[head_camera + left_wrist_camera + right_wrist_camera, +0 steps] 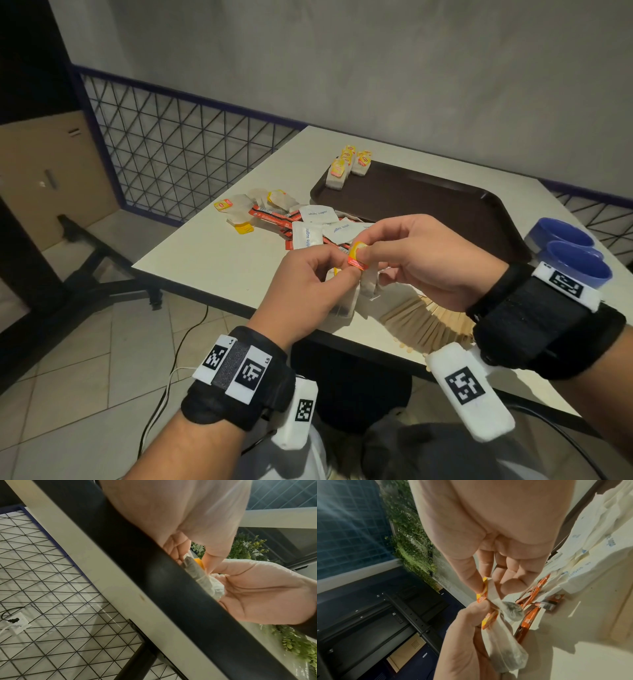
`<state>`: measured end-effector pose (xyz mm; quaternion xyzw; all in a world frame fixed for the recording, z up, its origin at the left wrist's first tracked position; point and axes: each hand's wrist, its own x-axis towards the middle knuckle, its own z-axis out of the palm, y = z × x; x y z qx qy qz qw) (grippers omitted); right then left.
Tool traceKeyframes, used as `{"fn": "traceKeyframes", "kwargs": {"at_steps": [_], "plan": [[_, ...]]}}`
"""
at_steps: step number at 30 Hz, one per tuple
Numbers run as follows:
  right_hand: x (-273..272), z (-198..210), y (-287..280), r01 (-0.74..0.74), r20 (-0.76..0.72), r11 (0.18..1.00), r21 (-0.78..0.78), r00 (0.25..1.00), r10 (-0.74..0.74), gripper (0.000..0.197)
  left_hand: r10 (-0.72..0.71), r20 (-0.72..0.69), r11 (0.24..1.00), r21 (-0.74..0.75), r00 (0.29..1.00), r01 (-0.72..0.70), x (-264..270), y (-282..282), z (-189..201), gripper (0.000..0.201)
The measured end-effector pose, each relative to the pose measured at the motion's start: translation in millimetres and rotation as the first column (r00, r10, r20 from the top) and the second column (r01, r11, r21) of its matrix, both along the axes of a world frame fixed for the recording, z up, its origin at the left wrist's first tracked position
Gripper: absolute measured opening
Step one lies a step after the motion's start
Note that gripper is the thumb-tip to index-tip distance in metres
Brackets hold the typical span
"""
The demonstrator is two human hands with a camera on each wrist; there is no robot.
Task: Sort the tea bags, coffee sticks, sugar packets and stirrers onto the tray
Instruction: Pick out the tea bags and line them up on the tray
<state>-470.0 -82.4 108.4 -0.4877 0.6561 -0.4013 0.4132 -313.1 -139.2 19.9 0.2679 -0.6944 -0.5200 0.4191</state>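
Note:
Over the table's front part, both hands meet on a small bunch of tea bags (352, 298) with yellow-red tags (357, 257). My left hand (342, 270) pinches the bunch at the tags, and the bags (505, 649) hang below its fingers. Thumb and finger of my right hand (370, 255) pinch one tag (483, 589). The dark brown tray (428, 202) lies behind, with a few tea bags (346, 168) at its far left corner. Loose tea bags (246, 209), orange coffee sticks (270, 216) and white sugar packets (315, 214) lie left of the tray. Wooden stirrers (431, 322) lie under my right wrist.
Two blue cups (575, 253) stand at the table's right edge beside the tray. A wire-mesh fence (178, 147) runs behind and left of the table. The table's dark front edge (154, 574) is just below my hands. A cable (178, 346) trails on the tiled floor.

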Motion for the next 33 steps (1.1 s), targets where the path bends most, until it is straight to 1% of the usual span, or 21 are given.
{"fn": "traceKeyframes", "kwargs": {"at_steps": [4, 7, 10, 13, 17, 19, 26, 29, 33], "plan": [[0.3, -0.7, 1.2, -0.002, -0.12, 0.997, -0.077, 0.993, -0.007, 0.008, 0.006, -0.016, 1.0, 0.0, 1.0, -0.006, 1.0, 1.6, 1.4, 0.016], [1.0, -0.9, 1.3, 0.001, -0.184, 0.991, -0.137, 0.983, -0.027, 0.005, 0.014, -0.02, 1.0, 0.014, 1.0, -0.013, 1.4, -0.2, 1.1, 0.011], [1.5, -1.0, 0.2, 0.0, -0.227, 0.979, -0.203, 0.973, -0.047, 0.005, 0.033, -0.038, 0.999, 0.027, 0.999, -0.032, 1.8, -2.6, -0.2, 0.013], [1.3, -1.7, -0.8, -0.029, -0.31, 0.968, -0.249, 0.949, -0.051, 0.004, 0.038, -0.06, 0.999, 0.038, 0.997, -0.036, 1.8, -3.3, -0.5, 0.017], [0.8, -5.7, -2.7, -0.091, -0.472, 0.949, -0.3, 0.879, -0.065, 0.006, 0.05, -0.052, 0.998, 0.027, 0.997, -0.049, 1.1, -2.3, -0.4, 0.022], [0.5, -6.0, -2.8, -0.116, -0.527, 0.94, -0.321, 0.847, -0.075, 0.007, 0.059, -0.057, 0.998, 0.032, 0.997, -0.057, 1.0, -1.7, 0.0, 0.022], [1.6, -6.6, -0.6, -0.172, -0.656, 0.934, -0.314, 0.75, -0.082, 0.008, 0.062, -0.056, 0.997, 0.039, 0.997, -0.059, 1.1, 0.1, 2.5, 0.021], [3.1, -6.0, 0.1, -0.202, -0.724, 0.938, -0.282, 0.686, -0.07, 0.008, 0.064, -0.055, 0.998, 0.019, 0.996, -0.063, 1.4, 0.0, 2.9, 0.021], [2.8, -5.5, -0.4, -0.232, -0.771, 0.942, -0.241, 0.636, -0.041, 0.008, 0.059, -0.052, 0.998, 0.026, 0.997, -0.058, 1.2, -0.7, 2.0, 0.018]]}}
